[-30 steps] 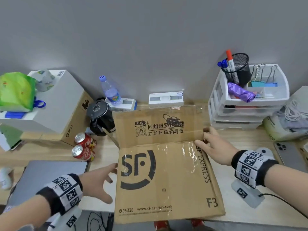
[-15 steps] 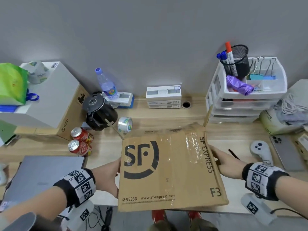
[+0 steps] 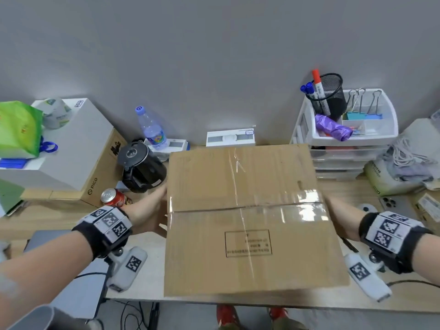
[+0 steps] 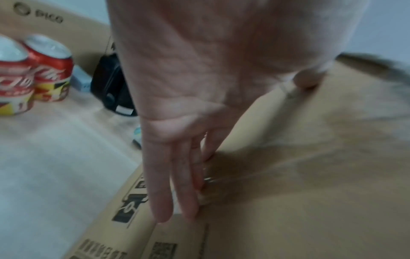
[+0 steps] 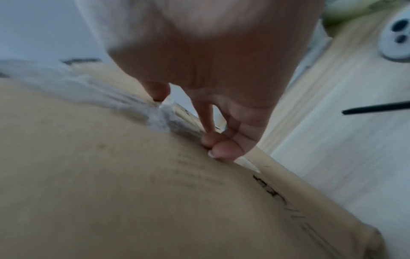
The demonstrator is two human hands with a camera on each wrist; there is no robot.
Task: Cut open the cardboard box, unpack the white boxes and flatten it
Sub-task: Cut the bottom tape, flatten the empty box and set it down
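The brown cardboard box [image 3: 245, 217] is held over the desk with a plain face up, crossed by a clear-taped seam. My left hand [image 3: 147, 210] is on its left side; in the left wrist view its fingers [image 4: 177, 175] lie straight along the printed side of the box [image 4: 288, 192], with the thumb tip on the top face. My right hand [image 3: 338, 210] is mostly hidden behind the right side. The right wrist view shows its curled fingers [image 5: 221, 140] and thumb pinching the edge of the box [image 5: 111, 184]. Two white boxes [image 3: 230, 138] are stacked by the wall.
A black kettle [image 3: 140, 167], a red can [image 3: 114, 197] and a water bottle [image 3: 152, 129] stand to the left. A white drawer unit [image 3: 345, 139] stands back right, with a phone [image 3: 395, 206] and a controller [image 3: 367, 207] beside it. A grey laptop [image 3: 47, 236] lies front left.
The box has been turned over: the SF logo face is gone and the plain taped face is up. Both hands moved to its left and right sides.
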